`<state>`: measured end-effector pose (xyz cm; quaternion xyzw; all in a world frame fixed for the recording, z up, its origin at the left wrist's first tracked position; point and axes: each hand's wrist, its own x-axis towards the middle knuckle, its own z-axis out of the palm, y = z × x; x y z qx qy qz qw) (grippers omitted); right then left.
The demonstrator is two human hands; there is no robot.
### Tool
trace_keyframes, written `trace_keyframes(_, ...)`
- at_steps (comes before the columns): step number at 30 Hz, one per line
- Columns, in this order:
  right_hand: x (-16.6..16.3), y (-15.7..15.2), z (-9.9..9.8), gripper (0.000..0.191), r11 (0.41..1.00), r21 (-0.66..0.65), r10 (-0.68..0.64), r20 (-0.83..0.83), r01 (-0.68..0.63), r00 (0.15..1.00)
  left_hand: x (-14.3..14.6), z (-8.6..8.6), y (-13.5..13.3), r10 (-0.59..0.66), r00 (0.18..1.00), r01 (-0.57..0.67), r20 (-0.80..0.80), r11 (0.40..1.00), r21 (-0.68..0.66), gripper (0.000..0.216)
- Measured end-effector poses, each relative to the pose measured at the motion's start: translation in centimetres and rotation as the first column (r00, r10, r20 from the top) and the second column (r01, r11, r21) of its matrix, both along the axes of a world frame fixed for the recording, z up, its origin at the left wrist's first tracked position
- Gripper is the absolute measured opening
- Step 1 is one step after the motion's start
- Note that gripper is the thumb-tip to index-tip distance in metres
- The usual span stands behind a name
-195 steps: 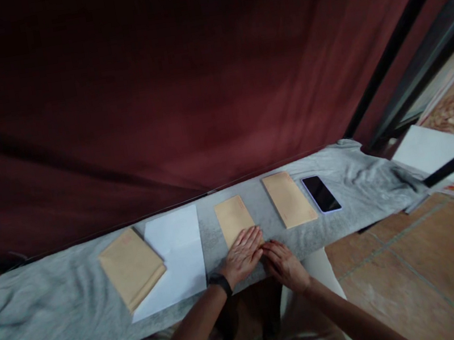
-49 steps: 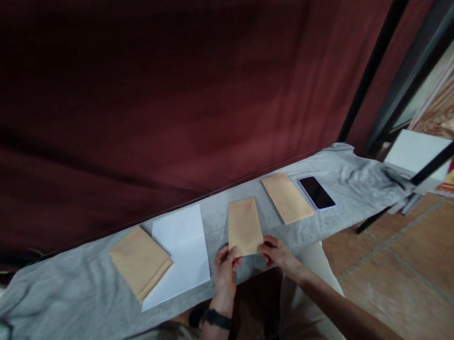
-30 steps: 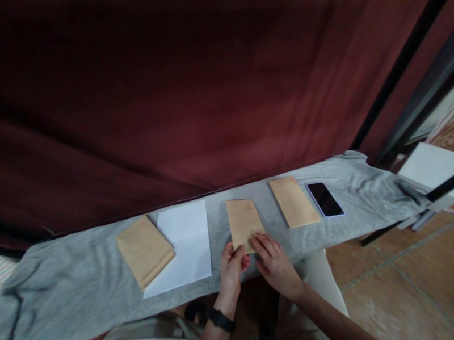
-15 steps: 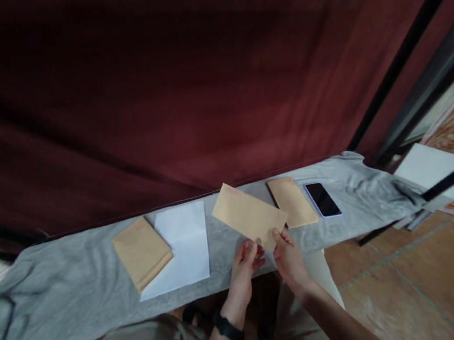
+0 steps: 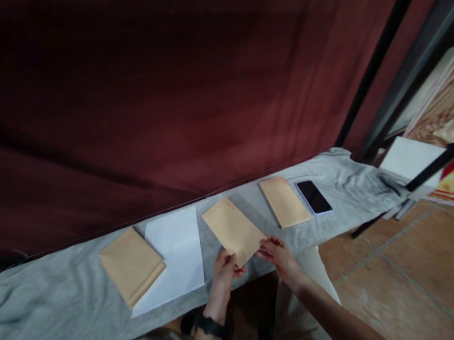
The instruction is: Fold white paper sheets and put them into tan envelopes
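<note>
Envelope — likely light, bendy, creases easily; hold by 2 near corners. Left hand pinches its near corner; right hand at its right corner — pinch unclear.

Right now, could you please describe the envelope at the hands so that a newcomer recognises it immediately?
Below the red curtain runs a grey cloth. Just right of its white paper is the tan envelope; unlike other envelopes here, only this one has the hands at its near end.
</note>
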<state>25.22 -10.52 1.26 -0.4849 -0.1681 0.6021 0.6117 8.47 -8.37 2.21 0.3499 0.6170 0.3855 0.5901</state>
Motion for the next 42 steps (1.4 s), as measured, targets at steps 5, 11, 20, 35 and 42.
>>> trace_keyframes(5,1.0,0.1,-1.6,0.032,0.994,0.109,-0.069,0.414,0.026,0.908,-1.7,-1.2,1.1,0.013,0.993,-0.014,-0.12,1.0,-0.012,0.017)
trace_keyframes(11,1.4,-1.2,-2.4,0.042,0.841,0.227,-0.029,0.925,-0.49,0.379,-2.4,-1.8,1.5,0.02,0.981,-0.025,-0.193,0.999,-0.02,0.016)
trace_keyframes(20,1.9,-2.0,-3.9,0.05,0.723,0.089,-0.082,0.996,-0.685,0.043,-2.1,-0.8,0.5,0.107,0.783,0.096,-0.612,0.953,0.288,0.006)
trace_keyframes(35,1.8,-2.0,-4.4,0.054,0.703,0.129,-0.185,0.983,-0.699,-0.005,1.8,-4.3,7.7,-0.029,0.377,0.78,-0.926,0.548,0.301,0.056)
trace_keyframes(42,1.6,-2.0,-4.4,0.056,0.708,0.132,-0.281,0.954,-0.693,-0.105,1.5,-4.3,11.5,0.092,0.152,0.798,-0.984,0.577,0.177,0.058)
